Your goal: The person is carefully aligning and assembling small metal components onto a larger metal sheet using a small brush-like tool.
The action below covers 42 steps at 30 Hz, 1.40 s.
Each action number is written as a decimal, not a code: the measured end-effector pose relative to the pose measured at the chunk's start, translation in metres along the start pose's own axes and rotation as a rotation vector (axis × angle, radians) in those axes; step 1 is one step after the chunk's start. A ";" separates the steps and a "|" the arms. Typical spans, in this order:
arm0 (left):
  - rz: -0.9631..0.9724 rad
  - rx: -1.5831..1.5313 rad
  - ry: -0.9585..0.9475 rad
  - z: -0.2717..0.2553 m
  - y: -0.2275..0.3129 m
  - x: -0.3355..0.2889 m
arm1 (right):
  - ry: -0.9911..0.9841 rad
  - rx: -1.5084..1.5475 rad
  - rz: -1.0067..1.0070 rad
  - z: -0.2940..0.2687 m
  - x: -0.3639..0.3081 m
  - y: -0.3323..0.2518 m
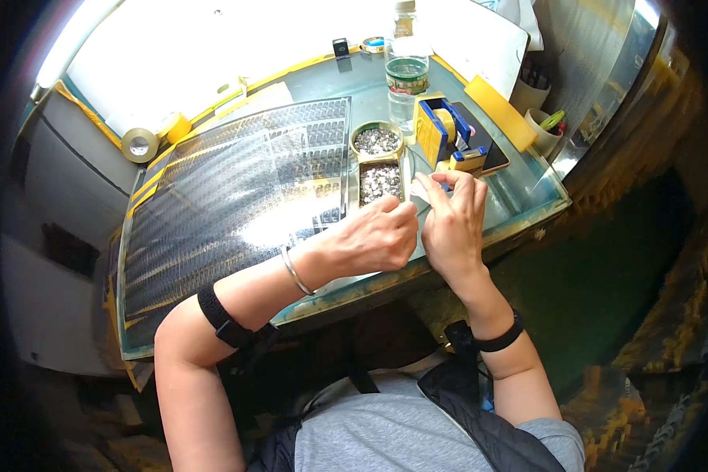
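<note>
My left hand (pixel 381 236) is closed, fingers curled in, just below the near end of a rectangular tray (pixel 359 185). Anything in its fingers is hidden. Close beside it on the right, my right hand (pixel 455 224) is raised with thumb and fingertips pinched together. A small pale piece (pixel 418 189) shows by those fingertips, too small to name. Small light and dark bits (pixel 381 179) fill the tray. Behind the tray sits a round tin (pixel 355 143) of similar bits. To the left lies a large dark sheet (pixel 236 189) with rows of small repeated shapes.
A blue and yellow tape dispenser (pixel 448 134) stands just beyond my right hand, on a dark flat object. Behind it is a clear plastic bottle (pixel 407 82). Tape rolls (pixel 140 145) sit at the far left. Cups (pixel 541 130) stand at the right, past the glass tabletop's edge (pixel 554 197).
</note>
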State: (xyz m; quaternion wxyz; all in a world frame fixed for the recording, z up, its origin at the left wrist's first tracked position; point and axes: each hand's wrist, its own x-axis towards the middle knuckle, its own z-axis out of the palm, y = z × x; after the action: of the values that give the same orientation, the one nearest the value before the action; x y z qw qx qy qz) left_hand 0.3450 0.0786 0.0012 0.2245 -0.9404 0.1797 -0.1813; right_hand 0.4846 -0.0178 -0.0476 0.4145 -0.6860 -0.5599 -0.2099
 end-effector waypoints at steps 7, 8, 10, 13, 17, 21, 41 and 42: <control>-0.152 -0.083 0.311 -0.067 0.039 -0.030 | -0.041 0.033 -0.148 -0.020 -0.001 -0.011; -0.201 -0.163 0.344 -0.078 0.049 -0.037 | -0.105 0.134 -0.220 -0.025 -0.005 -0.020; -0.191 -0.159 0.373 -0.086 0.068 -0.050 | -0.146 0.269 -0.332 -0.023 -0.009 -0.037; -0.252 -0.340 0.397 -0.093 0.091 -0.065 | -0.106 0.288 -0.408 -0.021 -0.013 -0.053; -0.823 -0.251 0.258 -0.078 0.095 -0.108 | -0.203 0.691 -0.164 -0.019 -0.023 -0.058; -1.120 -0.110 0.036 -0.077 0.105 -0.131 | -0.310 0.816 -0.079 -0.019 -0.033 -0.072; -1.081 -0.272 0.202 -0.063 0.129 -0.149 | -0.413 0.776 -0.334 0.007 -0.035 -0.097; -1.083 -0.272 0.202 -0.063 0.129 -0.149 | -0.407 0.772 -0.342 0.007 -0.035 -0.097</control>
State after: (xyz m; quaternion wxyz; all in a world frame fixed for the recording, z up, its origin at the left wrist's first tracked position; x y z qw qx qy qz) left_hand 0.1553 0.0110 -0.0478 -0.0422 -0.8969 -0.2860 -0.3348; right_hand 0.3822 -0.0300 -0.0456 0.4806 -0.4067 -0.7719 0.0876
